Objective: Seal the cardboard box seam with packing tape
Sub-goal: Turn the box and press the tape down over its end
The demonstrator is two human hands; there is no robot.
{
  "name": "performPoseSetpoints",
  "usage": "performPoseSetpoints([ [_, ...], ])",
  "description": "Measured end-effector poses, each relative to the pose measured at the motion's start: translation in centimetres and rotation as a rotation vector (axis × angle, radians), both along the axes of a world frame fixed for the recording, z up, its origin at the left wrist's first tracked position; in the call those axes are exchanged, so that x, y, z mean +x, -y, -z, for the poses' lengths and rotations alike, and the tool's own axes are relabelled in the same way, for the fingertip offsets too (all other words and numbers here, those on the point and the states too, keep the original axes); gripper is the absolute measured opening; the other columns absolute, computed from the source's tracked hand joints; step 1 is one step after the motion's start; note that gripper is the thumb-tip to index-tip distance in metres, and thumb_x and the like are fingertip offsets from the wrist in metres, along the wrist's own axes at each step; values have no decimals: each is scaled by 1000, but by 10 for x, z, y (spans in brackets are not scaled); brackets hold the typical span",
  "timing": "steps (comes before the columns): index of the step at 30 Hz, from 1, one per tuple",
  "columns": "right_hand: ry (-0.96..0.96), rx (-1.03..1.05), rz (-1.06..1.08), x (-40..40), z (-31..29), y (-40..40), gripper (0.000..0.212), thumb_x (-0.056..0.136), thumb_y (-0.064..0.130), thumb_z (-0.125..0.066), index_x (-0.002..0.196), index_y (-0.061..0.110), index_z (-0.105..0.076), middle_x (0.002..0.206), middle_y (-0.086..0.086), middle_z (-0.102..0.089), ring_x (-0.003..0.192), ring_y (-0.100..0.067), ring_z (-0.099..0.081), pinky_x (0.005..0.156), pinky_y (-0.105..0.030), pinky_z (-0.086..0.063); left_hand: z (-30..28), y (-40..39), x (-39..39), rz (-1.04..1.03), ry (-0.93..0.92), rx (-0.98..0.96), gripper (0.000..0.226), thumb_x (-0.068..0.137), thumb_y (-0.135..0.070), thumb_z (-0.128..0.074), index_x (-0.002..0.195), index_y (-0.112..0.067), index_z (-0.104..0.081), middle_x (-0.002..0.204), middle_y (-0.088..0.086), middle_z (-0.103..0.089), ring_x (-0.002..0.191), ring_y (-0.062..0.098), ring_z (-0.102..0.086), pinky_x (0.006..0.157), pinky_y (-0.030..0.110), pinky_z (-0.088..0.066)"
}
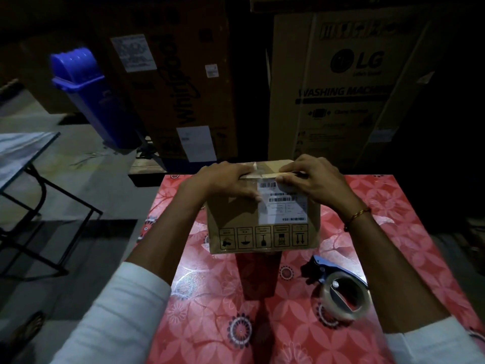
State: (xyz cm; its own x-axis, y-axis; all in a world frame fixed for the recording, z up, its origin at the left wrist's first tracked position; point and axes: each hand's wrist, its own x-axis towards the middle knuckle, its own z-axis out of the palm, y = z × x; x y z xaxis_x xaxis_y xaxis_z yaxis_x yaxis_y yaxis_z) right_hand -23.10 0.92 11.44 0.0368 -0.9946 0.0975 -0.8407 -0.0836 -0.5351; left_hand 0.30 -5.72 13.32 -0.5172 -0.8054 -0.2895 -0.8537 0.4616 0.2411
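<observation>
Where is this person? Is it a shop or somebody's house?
Probably a storeroom or the back of an appliance shop. Big cartons stand behind the table, one an LG washing machine box, another a tall appliance carton, and a tape dispenser lies ready.

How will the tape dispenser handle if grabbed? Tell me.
The tape dispenser lies on its side on the table, so it probably won't roll. Its blue handle should give a firm grip. The clear roll looks fairly full, so likely some weight.
</observation>
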Motion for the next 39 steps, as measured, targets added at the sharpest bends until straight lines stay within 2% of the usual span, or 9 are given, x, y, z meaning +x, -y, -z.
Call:
performPoseSetpoints([
  [5, -7, -13, 8, 2, 6, -3, 68, 75, 78, -38, 119, 35, -69, 117, 9, -60, 111, -20, -54, 83, -50, -53, 6, 1, 8, -63, -172, 11, 91, 71, -92, -32, 139, -36, -52, 133, -2, -62, 116, 23, -58, 95, 46, -49],
  [10, -57, -5, 21, 4, 3, 2, 48, 88, 66, -50, 119, 35, -69, 116, 8, -60, 108, -19, -54, 83, -47, -52, 10, -23, -6, 32, -244, -408, 47, 99, -56, -37, 122, -26, -66, 114, -1, -67, 101, 19, -60, 76, 36, -46],
  [12, -85, -1, 15, 6, 1, 3, 46, 89, 65, -51, 118, 35, -70, 117, 7, -61, 108, -20, -54, 82, -45, -52, 12, -28, -15, 99, -190, -508, 43, 101, -50, -36, 118, -24, -66, 114, 0, -66, 101, 19, -59, 74, 35, -43],
  [17, -94, -25, 11, 5, 3, 3, 48, 88, 67, -49, 117, 36, -70, 115, 8, -61, 107, -19, -55, 80, -45, -53, 15, -26, -17, 107, -116, -539, 45, 101, -51, -40, 128, -23, -62, 126, 2, -64, 108, 21, -59, 75, 33, -41],
  [25, -59, -22, 0, 2, 5, 5, 54, 82, 73, -49, 114, 36, -70, 113, 9, -61, 108, -20, -55, 81, -48, -53, 4, -8, 18, 54, -89, -92, 77, 85, -47, -71, 151, -33, -35, 153, -4, -42, 135, 21, -41, 101, 43, -38],
  [29, -45, -33, 4, 3, 7, 5, 49, 85, 68, -53, 116, 34, -70, 116, 8, -61, 110, -20, -55, 82, -46, -52, 9, -12, 11, 95, 62, -186, 88, 82, -60, -67, 155, -30, -26, 157, 0, -36, 140, 25, -35, 109, 50, -33],
  [32, -33, -45, 5, 5, 9, 4, 46, 87, 65, -55, 117, 33, -70, 118, 8, -60, 111, -20, -55, 83, -47, -53, 15, -21, -4, 45, 68, -296, 89, 82, -84, -32, 151, -27, -35, 150, 5, -44, 133, 28, -43, 106, 49, -34],
  [35, -35, -49, 11, 5, 10, 1, 45, 89, 62, -56, 119, 32, -70, 118, 8, -59, 112, -19, -52, 85, -46, -52, 22, -30, -16, -1, 27, -424, 101, 76, -89, -7, 141, -24, -49, 142, 5, -52, 125, 26, -49, 99, 46, -38],
  [39, -37, -55, 2, 5, 13, -2, 46, 88, 63, -55, 119, 33, -70, 120, 7, -59, 113, -20, -50, 85, -45, -51, 28, -35, -19, 32, -41, -448, 88, 80, -83, -40, 147, -26, -41, 153, 3, -42, 134, 26, -41, 103, 46, -38],
])
